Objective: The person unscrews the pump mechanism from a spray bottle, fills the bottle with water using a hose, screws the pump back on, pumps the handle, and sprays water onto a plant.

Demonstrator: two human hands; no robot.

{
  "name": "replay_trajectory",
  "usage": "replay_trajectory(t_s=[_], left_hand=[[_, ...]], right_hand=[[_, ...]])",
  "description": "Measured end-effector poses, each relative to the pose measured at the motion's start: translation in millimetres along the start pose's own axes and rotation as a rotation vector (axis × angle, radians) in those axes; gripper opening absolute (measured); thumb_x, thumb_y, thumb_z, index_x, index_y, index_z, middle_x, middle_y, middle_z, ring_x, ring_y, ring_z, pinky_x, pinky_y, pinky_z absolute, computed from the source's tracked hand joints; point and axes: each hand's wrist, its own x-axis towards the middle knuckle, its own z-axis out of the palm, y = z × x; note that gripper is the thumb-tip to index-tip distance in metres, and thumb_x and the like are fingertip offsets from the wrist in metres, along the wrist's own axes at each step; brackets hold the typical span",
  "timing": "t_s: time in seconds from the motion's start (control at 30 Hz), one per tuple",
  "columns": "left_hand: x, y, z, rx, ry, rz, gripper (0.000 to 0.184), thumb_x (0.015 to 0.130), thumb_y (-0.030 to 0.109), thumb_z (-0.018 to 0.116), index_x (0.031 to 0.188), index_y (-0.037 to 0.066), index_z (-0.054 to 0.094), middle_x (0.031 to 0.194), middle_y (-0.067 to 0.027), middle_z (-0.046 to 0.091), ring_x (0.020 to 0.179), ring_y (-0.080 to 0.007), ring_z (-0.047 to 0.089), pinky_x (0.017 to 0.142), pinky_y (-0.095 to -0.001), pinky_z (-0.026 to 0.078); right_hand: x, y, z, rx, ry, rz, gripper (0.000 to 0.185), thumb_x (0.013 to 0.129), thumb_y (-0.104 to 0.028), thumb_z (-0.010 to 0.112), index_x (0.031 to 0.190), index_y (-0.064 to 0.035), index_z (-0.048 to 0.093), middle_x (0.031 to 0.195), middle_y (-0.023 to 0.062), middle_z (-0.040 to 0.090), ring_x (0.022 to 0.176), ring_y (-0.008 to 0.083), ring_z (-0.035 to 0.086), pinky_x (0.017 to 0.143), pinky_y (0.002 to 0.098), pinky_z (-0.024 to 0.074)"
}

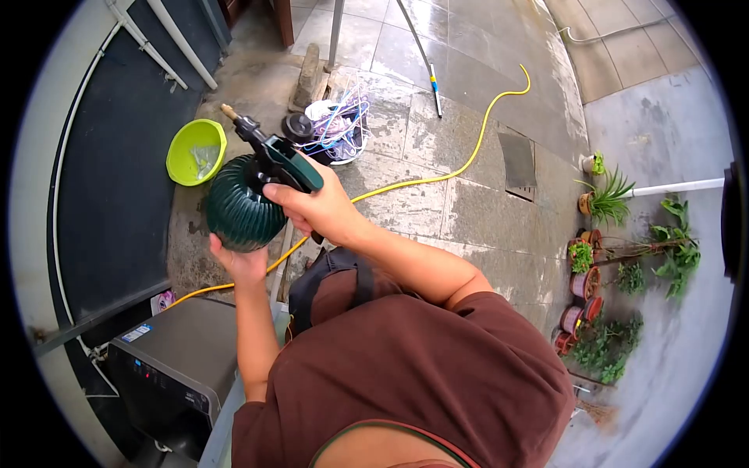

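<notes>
A dark green ribbed spray bottle [243, 204] with a black spray head and a brass-coloured nozzle is held up in front of me, its nozzle pointing to the upper left. My right hand [321, 204] is wrapped round the sprayer's handle, just beneath the green and black top. Under the round body, my left hand [243, 261] supports the bottle, its thumb apart at the side and its other fingers partly hidden.
Behind the bottle sits a lime-green basin [175, 156]. A basket of hangers [339, 129] stands beyond. A yellow hose [406, 183] crosses the paved floor. Potted plants [608, 199] line the right wall; a grey-topped machine [183, 339] stands lower left.
</notes>
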Motion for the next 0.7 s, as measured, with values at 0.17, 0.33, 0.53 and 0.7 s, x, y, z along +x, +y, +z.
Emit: replay_trajectory(t_s=[0.17, 0.33, 0.53, 0.7], left_hand=[[14, -13, 25, -0.120, 0.036, -0.144, 0.079, 0.085, 0.067, 0.051, 0.148, 0.020, 0.040, 0.149, -0.0109, 0.044, 0.135, -0.0339, 0.045, 0.105, -0.0656, 0.038], [18, -10, 45, 0.001, 0.197, -0.332, 0.081, 0.083, 0.075, 0.045, 0.142, 0.019, 0.047, 0.142, -0.0112, 0.051, 0.126, -0.0342, 0.053, 0.096, -0.0640, 0.044], [14, -23, 20, -0.053, -0.151, -0.675, 0.089, 0.086, 0.081, 0.032, 0.143, 0.015, 0.047, 0.122, -0.0198, 0.065, 0.093, -0.0418, 0.070, 0.054, -0.0505, 0.061], [11, -7, -12, -0.019, -0.018, -0.435, 0.093, 0.086, 0.084, 0.024, 0.147, 0.016, 0.042, 0.133, -0.0160, 0.060, 0.109, -0.0361, 0.065, 0.077, -0.0531, 0.058]], right_hand=[[11, -3, -27, -0.068, 0.032, 0.053, 0.033, 0.087, -0.019, 0.072, 0.115, -0.0077, 0.057, 0.062, -0.0017, 0.051, 0.045, 0.0063, 0.046, 0.039, 0.0236, 0.0370], [31, -3, -53, -0.161, -0.162, 0.034, 0.029, 0.087, -0.019, 0.074, 0.110, -0.0071, 0.061, 0.062, -0.0033, 0.052, 0.044, 0.0049, 0.043, 0.041, 0.0230, 0.0338], [69, -36, -73, -0.409, -0.504, 0.316, 0.039, 0.088, -0.021, 0.074, 0.121, -0.0064, 0.061, 0.065, -0.0043, 0.052, 0.048, 0.0043, 0.042, 0.043, 0.0231, 0.0314], [95, -14, -54, -0.287, -0.517, 0.307, 0.024, 0.090, -0.015, 0.071, 0.105, -0.0039, 0.057, 0.059, -0.0034, 0.045, 0.046, 0.0059, 0.040, 0.042, 0.0247, 0.0318]])
